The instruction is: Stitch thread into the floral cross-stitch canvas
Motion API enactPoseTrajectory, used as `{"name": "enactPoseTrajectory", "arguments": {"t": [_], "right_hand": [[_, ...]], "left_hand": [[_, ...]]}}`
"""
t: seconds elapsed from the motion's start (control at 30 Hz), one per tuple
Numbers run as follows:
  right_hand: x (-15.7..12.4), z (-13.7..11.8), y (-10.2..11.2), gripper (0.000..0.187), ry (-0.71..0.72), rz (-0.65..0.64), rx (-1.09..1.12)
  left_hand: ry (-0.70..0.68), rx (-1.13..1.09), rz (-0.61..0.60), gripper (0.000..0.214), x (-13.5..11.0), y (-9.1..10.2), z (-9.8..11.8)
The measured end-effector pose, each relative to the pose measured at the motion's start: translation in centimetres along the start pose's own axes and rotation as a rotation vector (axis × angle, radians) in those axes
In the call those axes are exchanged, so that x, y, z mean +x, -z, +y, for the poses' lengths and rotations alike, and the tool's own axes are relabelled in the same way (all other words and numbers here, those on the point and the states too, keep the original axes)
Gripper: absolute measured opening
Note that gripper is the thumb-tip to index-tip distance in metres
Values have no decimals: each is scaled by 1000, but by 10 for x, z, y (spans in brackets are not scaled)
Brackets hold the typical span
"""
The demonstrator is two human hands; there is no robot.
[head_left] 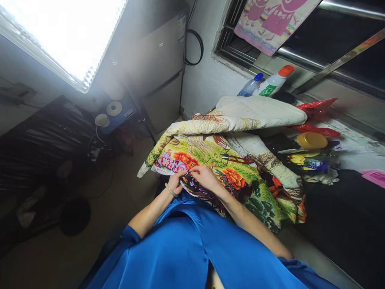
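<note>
A large embroidered cloth [207, 148] with bright flowers lies over my lap and the surface in front, its far part rolled and folded. My left hand [177, 181], with a pale bracelet at the wrist, grips the near edge of this cloth. Close beside it, my right hand [204, 176] is pinched just above the flowers, thumb and forefinger together. Whatever is between those fingertips is too small to make out. Small red-handled thread snips [236, 158] rest on the cloth beyond my right hand, with dark thread loosely looped around them.
Bottles with blue [258, 76] and red caps [286, 71] stand behind the cloth. To the right are a red plastic bag [319, 106], a gold-lidded jar [312, 140] and a black surface [345, 216]. A bright lamp [60, 36] hangs upper left, before a grey fridge [159, 60].
</note>
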State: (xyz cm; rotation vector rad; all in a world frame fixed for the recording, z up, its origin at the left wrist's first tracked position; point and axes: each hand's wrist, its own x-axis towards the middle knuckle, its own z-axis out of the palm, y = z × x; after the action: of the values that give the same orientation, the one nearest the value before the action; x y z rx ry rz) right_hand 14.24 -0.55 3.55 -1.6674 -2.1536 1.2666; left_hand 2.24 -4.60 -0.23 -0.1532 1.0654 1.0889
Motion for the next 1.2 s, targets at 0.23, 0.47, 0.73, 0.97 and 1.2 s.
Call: {"name": "enactPoseTrajectory", "arguments": {"t": [0.23,0.47,0.73,0.97,1.2], "right_hand": [[0,4,-1,24,28,13,62],[1,10,-3,25,14,-9,162],[2,8,-3,25,64,8,11],[-1,-7,-3,28,52,22,-292],[-3,-14,-1,30,13,-10,-288]], "left_hand": [[21,8,3,21,0,1,0],[29,-18,2,19,4,5,-3],[36,-15,0,16,3,3,-1],[16,-14,-1,18,6,8,-3],[-39,-20,48,21,4,5,-2]]}}
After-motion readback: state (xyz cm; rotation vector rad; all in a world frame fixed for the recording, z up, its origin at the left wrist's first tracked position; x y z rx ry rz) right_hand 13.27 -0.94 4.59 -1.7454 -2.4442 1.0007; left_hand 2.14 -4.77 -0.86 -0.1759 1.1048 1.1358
